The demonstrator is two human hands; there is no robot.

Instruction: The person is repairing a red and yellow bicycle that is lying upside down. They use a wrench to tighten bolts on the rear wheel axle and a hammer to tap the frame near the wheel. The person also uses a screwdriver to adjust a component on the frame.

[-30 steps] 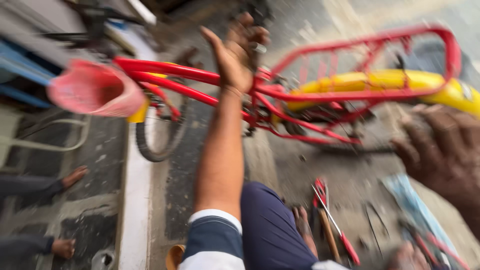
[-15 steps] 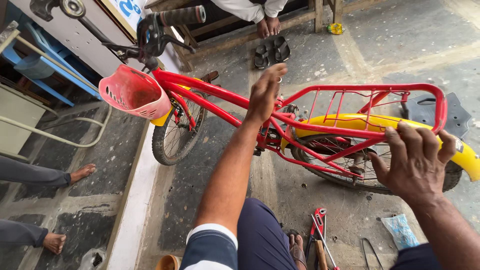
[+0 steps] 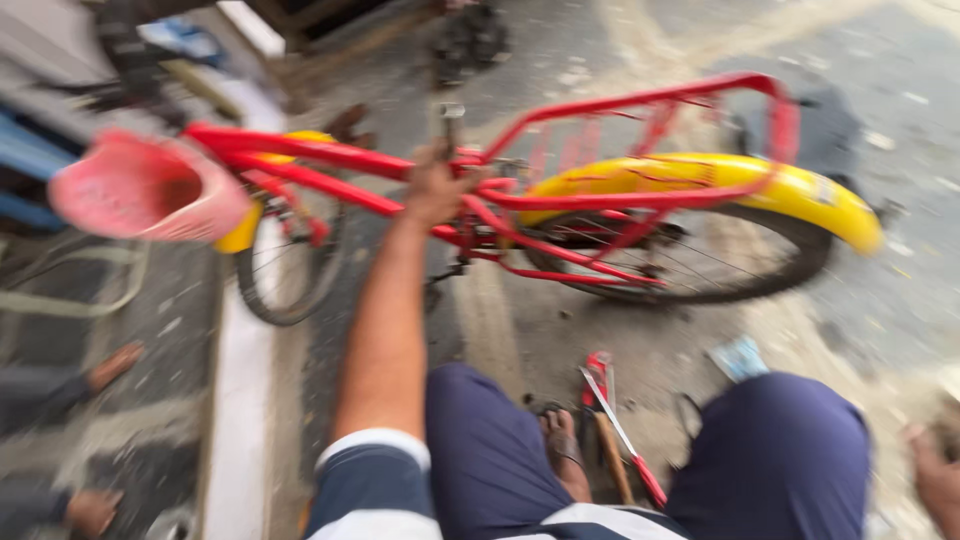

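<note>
Head view: my left hand (image 3: 437,185) is closed around the red frame of the bicycle (image 3: 520,200), which stands on the ground before my knees; my right hand (image 3: 935,475) sits at the lower right edge, too blurred to tell its state; with one grip only, the bicycle could tip toward the pliers (image 3: 615,425) by my sandalled foot (image 3: 562,450).

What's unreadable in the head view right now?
- Left hand on the red bicycle frame: motion blur hides the finger grip.
- Right hand: cut off by the right edge, state unclear.
- Pink basket: contents blurred.
- Tools on the ground: blurred, partly hidden by the knees.
</note>
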